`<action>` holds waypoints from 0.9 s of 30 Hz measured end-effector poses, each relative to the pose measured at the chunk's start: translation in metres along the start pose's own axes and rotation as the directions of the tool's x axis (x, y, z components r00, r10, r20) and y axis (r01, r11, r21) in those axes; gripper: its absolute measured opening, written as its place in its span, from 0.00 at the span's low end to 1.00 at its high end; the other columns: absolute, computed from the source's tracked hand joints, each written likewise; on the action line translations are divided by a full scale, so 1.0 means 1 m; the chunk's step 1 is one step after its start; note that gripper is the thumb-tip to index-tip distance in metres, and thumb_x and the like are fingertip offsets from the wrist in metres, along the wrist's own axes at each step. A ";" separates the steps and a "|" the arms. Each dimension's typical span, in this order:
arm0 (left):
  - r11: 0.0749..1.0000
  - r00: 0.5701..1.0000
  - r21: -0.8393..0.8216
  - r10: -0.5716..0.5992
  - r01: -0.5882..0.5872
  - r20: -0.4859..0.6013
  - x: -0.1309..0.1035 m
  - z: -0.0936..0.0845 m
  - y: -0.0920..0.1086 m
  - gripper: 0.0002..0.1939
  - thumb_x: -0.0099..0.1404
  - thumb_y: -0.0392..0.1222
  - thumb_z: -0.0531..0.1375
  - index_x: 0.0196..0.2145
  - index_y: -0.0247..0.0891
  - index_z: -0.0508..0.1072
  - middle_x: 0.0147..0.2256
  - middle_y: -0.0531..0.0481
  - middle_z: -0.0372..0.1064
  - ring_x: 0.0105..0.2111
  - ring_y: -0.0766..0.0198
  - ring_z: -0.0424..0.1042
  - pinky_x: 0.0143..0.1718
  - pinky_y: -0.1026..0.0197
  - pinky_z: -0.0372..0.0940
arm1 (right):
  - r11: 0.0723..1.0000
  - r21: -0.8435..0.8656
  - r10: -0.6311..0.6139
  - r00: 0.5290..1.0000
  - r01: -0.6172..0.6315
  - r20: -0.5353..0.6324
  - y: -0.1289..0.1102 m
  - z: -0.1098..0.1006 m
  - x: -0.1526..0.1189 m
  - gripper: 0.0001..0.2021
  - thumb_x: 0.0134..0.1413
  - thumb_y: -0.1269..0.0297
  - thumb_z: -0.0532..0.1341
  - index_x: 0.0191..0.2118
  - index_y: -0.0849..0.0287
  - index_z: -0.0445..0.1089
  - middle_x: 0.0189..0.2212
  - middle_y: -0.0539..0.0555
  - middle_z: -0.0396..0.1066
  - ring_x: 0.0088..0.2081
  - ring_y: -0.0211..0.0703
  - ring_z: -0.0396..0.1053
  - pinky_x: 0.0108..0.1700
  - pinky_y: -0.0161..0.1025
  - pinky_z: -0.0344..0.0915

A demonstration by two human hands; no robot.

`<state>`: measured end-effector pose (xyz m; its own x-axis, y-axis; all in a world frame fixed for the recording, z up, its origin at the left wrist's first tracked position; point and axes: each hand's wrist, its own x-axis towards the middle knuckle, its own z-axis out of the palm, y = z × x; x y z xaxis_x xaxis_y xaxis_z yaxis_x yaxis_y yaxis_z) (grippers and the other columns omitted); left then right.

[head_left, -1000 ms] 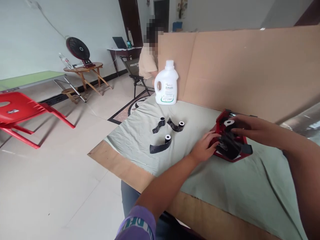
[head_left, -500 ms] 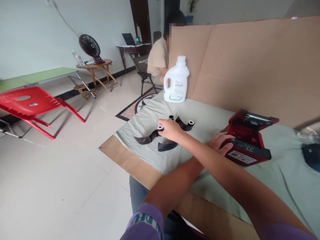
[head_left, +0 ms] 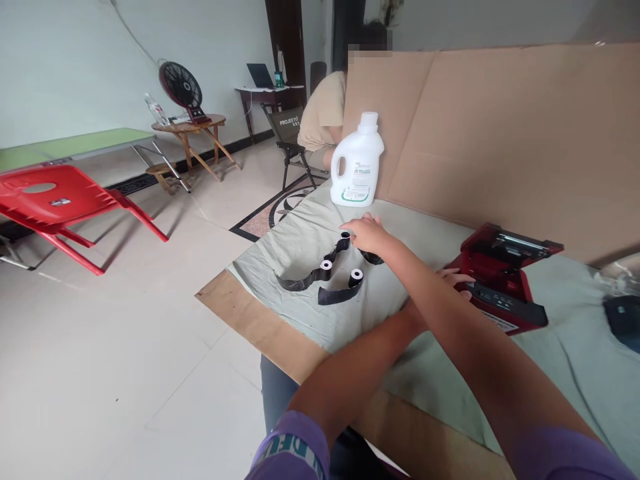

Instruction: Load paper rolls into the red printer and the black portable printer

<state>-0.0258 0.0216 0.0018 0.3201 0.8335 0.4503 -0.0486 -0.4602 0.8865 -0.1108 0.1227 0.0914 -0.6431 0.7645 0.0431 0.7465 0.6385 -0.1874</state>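
Observation:
My left hand (head_left: 456, 283) reaches under my right arm to a dark red label printer (head_left: 510, 310) with its lid raised. Its fingers lie on the printer's left edge, with the thumb at the front, gripping that corner. My right hand (head_left: 373, 235) hovers with fingers apart beside a small black roll (head_left: 345, 237), whose strip trails left. Part of another black strip (head_left: 371, 257) shows beneath this hand; its roll is hidden. Closer to me, two black ribbon rolls with white ends, a left one (head_left: 325, 268) and a right one (head_left: 356, 277), lie partly unrolled on the cloth.
A white jug (head_left: 357, 167) stands at the back of the cloth-covered table (head_left: 280, 320), before a cardboard panel (head_left: 500, 127). A black object (head_left: 623, 317) lies far right. A seated person (head_left: 323, 113) is behind the panel; a red folding chair (head_left: 65, 200) stands left.
My right hand has let go of the white-ended roll and moved right and back, to the small black roll. My left hand stays at the printer. The seated person leans behind the panel.

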 end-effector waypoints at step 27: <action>0.998 0.999 0.044 0.048 -0.047 -0.014 -0.007 0.001 -0.001 0.20 0.74 0.50 0.51 0.59 0.44 0.67 0.60 0.45 0.65 0.62 0.53 0.62 0.67 0.47 0.54 | 0.237 0.969 0.495 0.866 -0.065 -0.063 0.096 -0.076 -0.236 0.15 0.55 0.57 0.62 0.49 0.46 0.69 0.36 0.52 0.72 0.35 0.47 0.73 0.35 0.43 0.74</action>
<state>-0.0266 0.0163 -0.0024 0.3044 0.8147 0.4936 -0.0218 -0.5121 0.8586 0.1258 0.0099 0.1378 -0.1766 0.9843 0.0067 0.0530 0.0163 -0.9985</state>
